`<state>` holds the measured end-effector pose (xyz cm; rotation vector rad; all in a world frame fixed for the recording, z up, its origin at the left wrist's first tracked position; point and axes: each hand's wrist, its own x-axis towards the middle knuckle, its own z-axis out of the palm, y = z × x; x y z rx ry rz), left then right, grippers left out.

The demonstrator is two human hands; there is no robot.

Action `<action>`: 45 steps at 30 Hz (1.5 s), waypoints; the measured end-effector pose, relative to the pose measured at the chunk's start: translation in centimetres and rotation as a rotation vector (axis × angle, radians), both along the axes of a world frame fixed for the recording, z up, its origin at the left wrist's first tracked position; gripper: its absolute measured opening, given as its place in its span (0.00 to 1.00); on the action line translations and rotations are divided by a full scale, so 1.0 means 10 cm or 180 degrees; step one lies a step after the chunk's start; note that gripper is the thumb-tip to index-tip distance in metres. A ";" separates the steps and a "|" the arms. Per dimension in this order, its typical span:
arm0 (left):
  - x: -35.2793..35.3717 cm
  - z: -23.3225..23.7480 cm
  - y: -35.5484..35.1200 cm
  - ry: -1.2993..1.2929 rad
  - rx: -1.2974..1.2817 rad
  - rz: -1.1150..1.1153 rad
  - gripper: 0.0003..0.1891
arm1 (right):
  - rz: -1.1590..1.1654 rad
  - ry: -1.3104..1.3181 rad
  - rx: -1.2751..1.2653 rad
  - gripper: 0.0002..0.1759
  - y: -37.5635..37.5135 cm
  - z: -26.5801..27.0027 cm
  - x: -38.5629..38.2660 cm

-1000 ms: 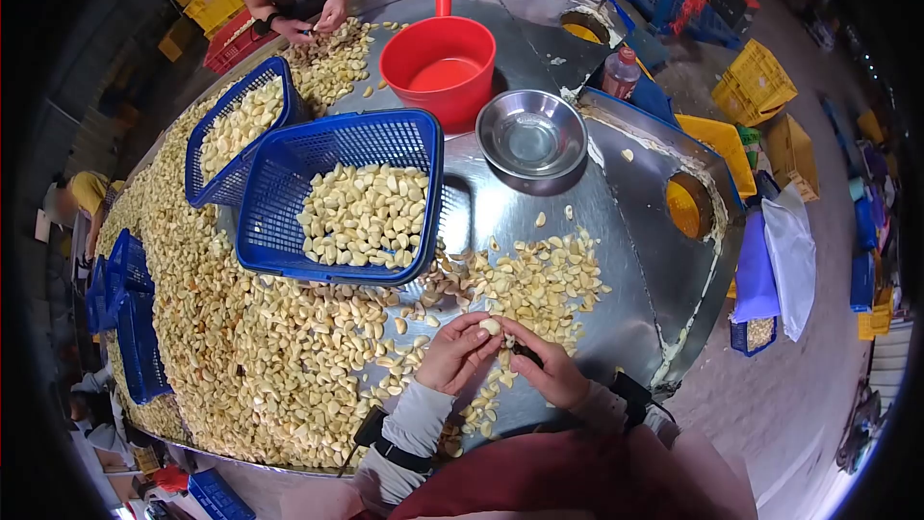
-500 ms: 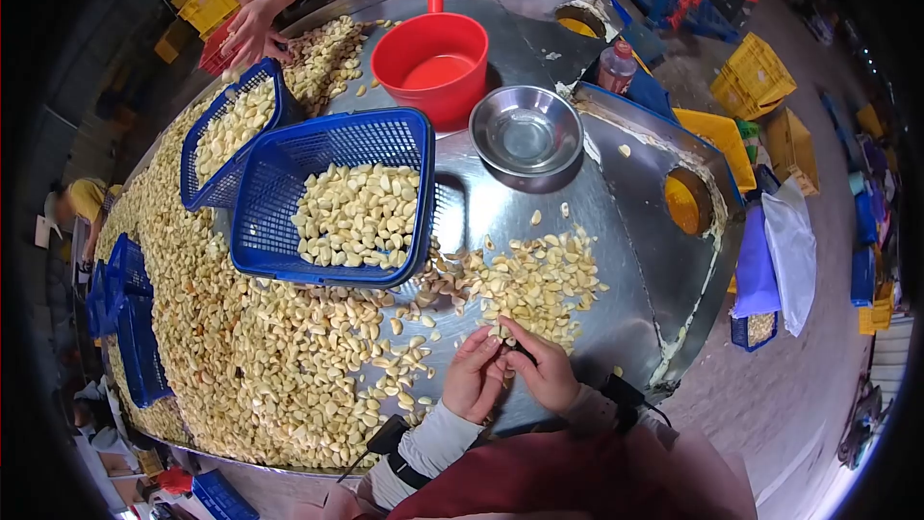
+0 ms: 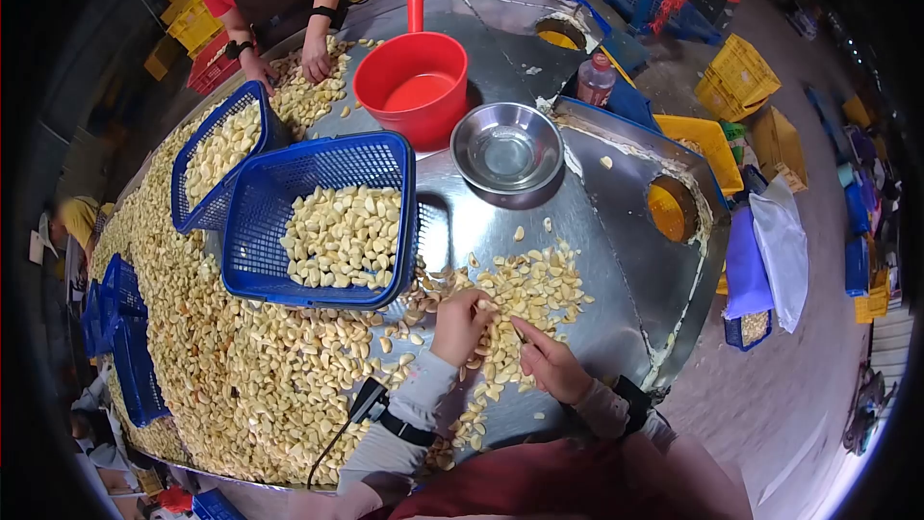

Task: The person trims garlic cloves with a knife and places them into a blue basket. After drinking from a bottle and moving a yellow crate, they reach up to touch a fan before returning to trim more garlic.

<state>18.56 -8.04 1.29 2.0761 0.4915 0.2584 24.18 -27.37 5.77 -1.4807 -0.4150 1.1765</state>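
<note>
My left hand (image 3: 458, 329) is over the small pile of garlic cloves (image 3: 534, 284) in front of me, its fingers pinched round a pale garlic clove (image 3: 485, 305). Just to the right, apart from it, my right hand (image 3: 556, 368) is closed; a small dark blade-like tool (image 3: 521, 333) shows by its fingertips, mostly hidden. Beyond my hands, a blue mesh basket (image 3: 241, 250) holds peeled cloves. Another blue basket (image 3: 183, 212), tilted and full of cloves, leans behind it.
A broad heap of cloves (image 3: 260, 385) covers the left of the metal table (image 3: 616, 327). A red dipper (image 3: 414, 87), steel bowl (image 3: 508, 146) and bottle (image 3: 597, 79) stand farther back. Across the table, a co-worker's hands (image 3: 314, 60) touch cloves. Table holes (image 3: 672, 209) lie at right.
My hands have drawn apart: the left moved up and forward with a clove, the right stayed lower right. The co-worker's hands have come down onto the cloves. The view has shifted slightly.
</note>
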 end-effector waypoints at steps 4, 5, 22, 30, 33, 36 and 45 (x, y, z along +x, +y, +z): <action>-0.19 0.38 -0.15 -0.0148 -0.0375 -0.0081 0.10 | 0.0099 -0.1527 0.0142 0.31 0.05 0.07 -0.03; -0.24 0.39 -0.17 -0.0140 -0.0373 -0.0079 0.10 | 0.0099 -0.1519 0.0144 0.31 0.05 0.04 -0.03; -0.35 0.27 -0.41 0.0850 0.0135 -0.0804 0.16 | 0.0288 -0.3437 -0.0966 0.20 0.28 -0.23 0.66; -0.32 0.25 -0.29 0.0128 -0.3585 0.0316 0.16 | 0.0308 -0.2804 -0.0096 0.12 0.32 0.19 0.21; -0.40 0.32 -0.32 -0.0103 -0.4019 0.0632 0.16 | 0.0437 -0.2379 0.0380 0.25 0.18 0.16 0.16; -0.48 0.39 -0.34 -0.0396 -0.4112 0.0943 0.17 | 0.0309 -0.1524 0.0573 0.37 0.07 0.15 0.11; -0.55 0.59 -0.43 -0.0559 -0.1961 0.1138 0.12 | 0.0352 -0.2938 0.0461 0.31 0.17 0.26 -0.13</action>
